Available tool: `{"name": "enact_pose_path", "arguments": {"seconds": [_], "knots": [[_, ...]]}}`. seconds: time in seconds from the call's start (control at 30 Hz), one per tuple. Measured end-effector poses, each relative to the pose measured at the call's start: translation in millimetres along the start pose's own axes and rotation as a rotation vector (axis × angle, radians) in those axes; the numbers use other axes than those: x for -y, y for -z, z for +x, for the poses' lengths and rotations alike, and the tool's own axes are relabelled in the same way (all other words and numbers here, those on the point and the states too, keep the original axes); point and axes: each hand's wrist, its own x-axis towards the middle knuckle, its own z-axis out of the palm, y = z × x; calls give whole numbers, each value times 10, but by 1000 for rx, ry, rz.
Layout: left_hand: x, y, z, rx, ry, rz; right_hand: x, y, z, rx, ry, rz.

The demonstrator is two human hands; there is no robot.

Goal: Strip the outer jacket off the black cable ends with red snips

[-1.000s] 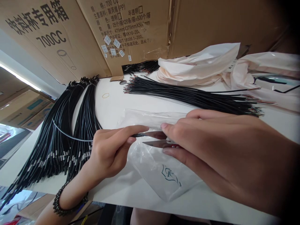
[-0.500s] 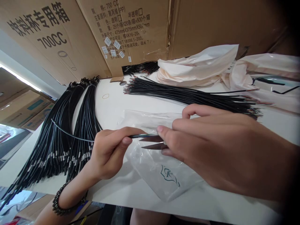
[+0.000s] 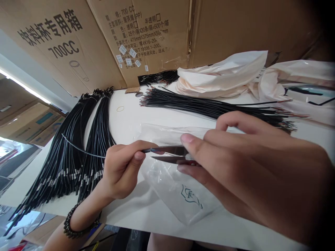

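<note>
Between thumb and forefinger, my left hand [image 3: 124,169] pinches a black cable [image 3: 83,151] close to its end. The cable's tail runs out behind that hand toward the left. Scissors [image 3: 167,159] with spread blades sit in my right hand [image 3: 243,167], whose thumb and fingers are closed around them; the handles are mostly hidden. The upper blade lies along the cable's tip, and thin strands show beside it. Under both hands is a clear plastic bag [image 3: 188,209] with a dark green mark.
Bundles of black cables [image 3: 70,139] with pale tags lie at the left. Another bundle of black cables [image 3: 204,103] with stripped ends lies behind my right hand. Cardboard boxes [image 3: 157,38] wall off the back, with crumpled white bags [image 3: 222,75] before them on the white table [image 3: 125,122].
My right hand has drawn slightly right, and more of the scissors' pivot and red handle shows. The lower blade has shifted up a little. My left hand keeps its pinch on the cable.
</note>
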Motion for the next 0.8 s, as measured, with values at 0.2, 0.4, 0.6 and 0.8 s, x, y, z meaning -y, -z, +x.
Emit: {"name": "enact_pose_path", "arguments": {"seconds": [0.2,0.4,0.6,0.8], "knots": [[-67,-58,-68,-36,254,-109,139,-222,-140,-71,-17,-9],[-78,-101,-130,-77,274,-224,43,-342,-177,-29,-28,42],[-78,-89,-129,-30,309,-298,26,-349,-159,-64,-29,43],[-69,-91,-141,-13,303,-361,23,-387,-175,-72,-21,83]]}}
